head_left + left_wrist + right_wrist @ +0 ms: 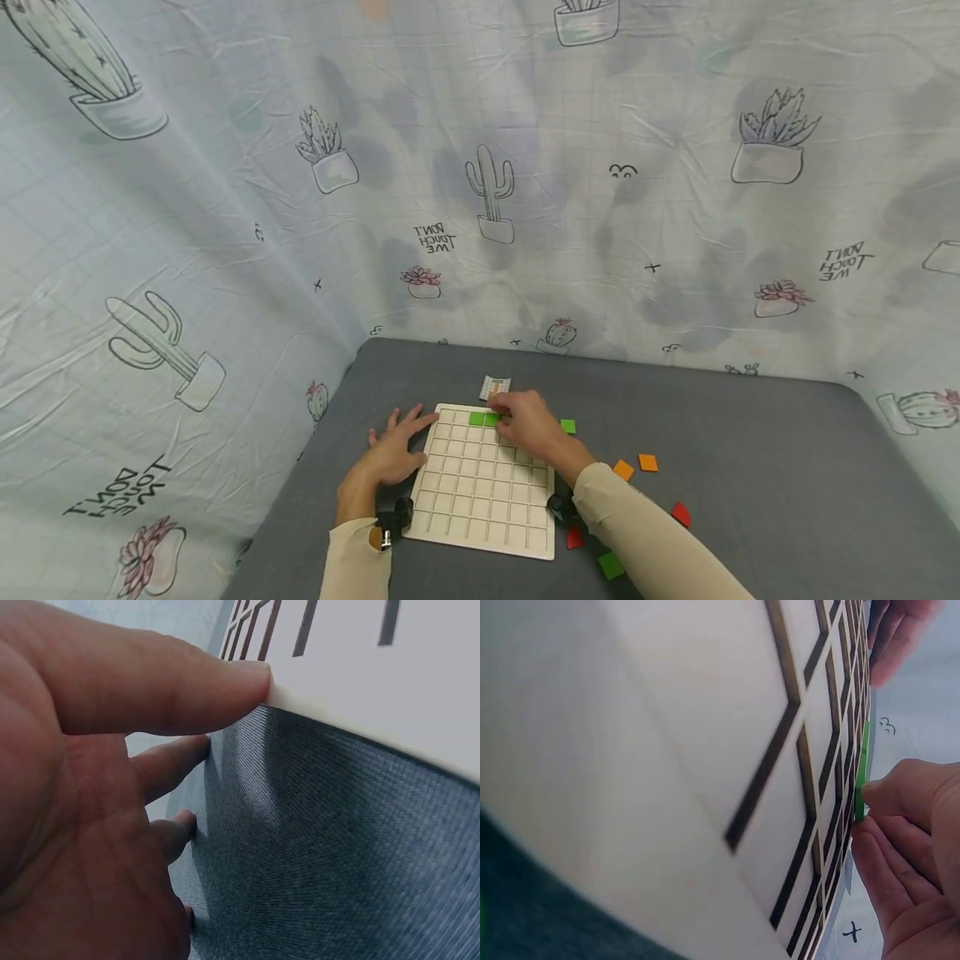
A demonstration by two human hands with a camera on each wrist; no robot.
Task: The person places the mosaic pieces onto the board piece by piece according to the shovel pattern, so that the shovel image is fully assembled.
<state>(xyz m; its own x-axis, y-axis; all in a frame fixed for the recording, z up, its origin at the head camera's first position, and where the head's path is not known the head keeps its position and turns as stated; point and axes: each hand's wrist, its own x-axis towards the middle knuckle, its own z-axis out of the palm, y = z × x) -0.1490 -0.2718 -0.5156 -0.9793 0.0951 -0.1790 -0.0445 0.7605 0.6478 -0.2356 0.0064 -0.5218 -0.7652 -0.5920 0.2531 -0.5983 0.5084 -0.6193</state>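
Note:
A pale board with a grid of square recesses (470, 483) lies on the grey table. Two green square tiles sit side by side in its far row, a left one (476, 418) and a right one (491, 420). My right hand (528, 427) reaches over the board's far right part. Its thumb and fingertips pinch the right green tile (860, 799) at the board surface. At the board's left edge, my left hand (392, 454) is spread, its thumb (225, 690) touching the rim and the other fingers resting toward the table.
A small printed card (495, 386) lies beyond the board. To the right are a green tile (567, 426), orange tiles (648, 462) and a red piece (681, 514). Nearer are another red piece (574, 537) and a green tile (611, 566). A patterned cloth (555, 275) hangs behind the table.

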